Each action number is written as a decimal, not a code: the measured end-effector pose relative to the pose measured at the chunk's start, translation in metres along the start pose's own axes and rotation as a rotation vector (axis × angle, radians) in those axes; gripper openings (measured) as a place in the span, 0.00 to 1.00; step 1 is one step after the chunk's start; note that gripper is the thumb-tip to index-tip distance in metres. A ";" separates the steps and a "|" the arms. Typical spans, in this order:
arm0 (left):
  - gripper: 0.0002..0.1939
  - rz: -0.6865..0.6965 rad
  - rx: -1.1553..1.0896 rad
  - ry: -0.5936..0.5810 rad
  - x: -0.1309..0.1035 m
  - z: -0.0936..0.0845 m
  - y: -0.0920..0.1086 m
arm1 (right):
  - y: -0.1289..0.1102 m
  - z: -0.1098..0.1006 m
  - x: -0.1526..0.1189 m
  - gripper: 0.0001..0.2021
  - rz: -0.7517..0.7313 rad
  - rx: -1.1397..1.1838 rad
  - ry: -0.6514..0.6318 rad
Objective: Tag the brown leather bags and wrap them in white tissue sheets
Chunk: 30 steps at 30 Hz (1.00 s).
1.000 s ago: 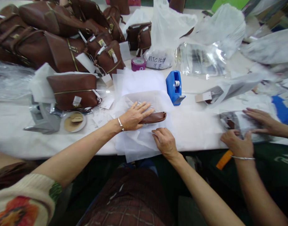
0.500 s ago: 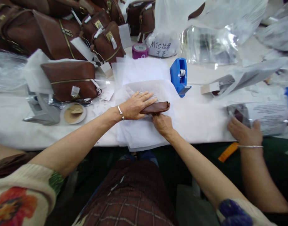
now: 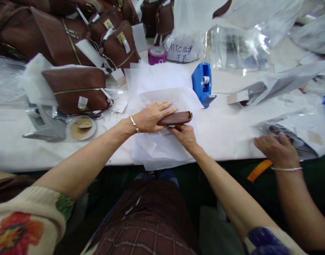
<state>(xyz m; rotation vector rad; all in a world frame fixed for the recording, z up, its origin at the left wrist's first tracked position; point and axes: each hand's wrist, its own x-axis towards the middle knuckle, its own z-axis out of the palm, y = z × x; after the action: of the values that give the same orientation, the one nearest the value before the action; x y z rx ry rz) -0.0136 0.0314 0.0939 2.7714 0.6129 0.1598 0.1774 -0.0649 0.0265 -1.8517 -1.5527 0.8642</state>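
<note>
Evidently, in the head view the work centres on a narrow brown leather piece with a rounded right end [image 3: 175,118], lying on thin, translucent white sheets [image 3: 162,152] spread over the white-covered table [image 3: 223,131]. The left hand [image 3: 151,117] is flat, its fingers extended and close together, covering the left end of the leather piece without gripping it. The right hand [image 3: 185,135] is half curled at the near edge of the leather, thumb and fingertips drawn in; whether they pinch anything cannot be told, as the tips are partly hidden. To do this well, the left palm should press evenly and lightly, enough to stop the leather sliding but not enough to crease it. The right fingertips would best work gently along the edge, pads rather than nails, since the sheets look easy to wrinkle or tear. Just beyond the sheets' right side stands a blue plastic tape dispenser [image 3: 201,86], its blade end towards the person, so the right forearm should stay wide of it. Well apart, a co-worker's hand [image 3: 279,150] rests by a clear plastic bag [image 3: 307,143].
</note>
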 end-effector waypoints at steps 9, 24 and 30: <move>0.39 -0.030 0.038 0.042 -0.008 0.021 0.015 | 0.004 0.025 0.002 0.13 0.204 0.243 0.077; 0.39 0.000 0.042 0.040 -0.006 0.018 0.003 | -0.011 0.001 -0.015 0.13 -0.323 -0.703 -0.102; 0.37 0.003 0.038 0.028 -0.002 0.011 0.002 | -0.001 0.001 -0.009 0.19 -0.057 -0.401 0.152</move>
<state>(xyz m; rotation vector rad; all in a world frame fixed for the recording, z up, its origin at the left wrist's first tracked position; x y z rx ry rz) -0.0130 0.0258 0.0840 2.8111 0.6248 0.1894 0.1753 -0.0740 0.0279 -2.0772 -1.7657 0.3926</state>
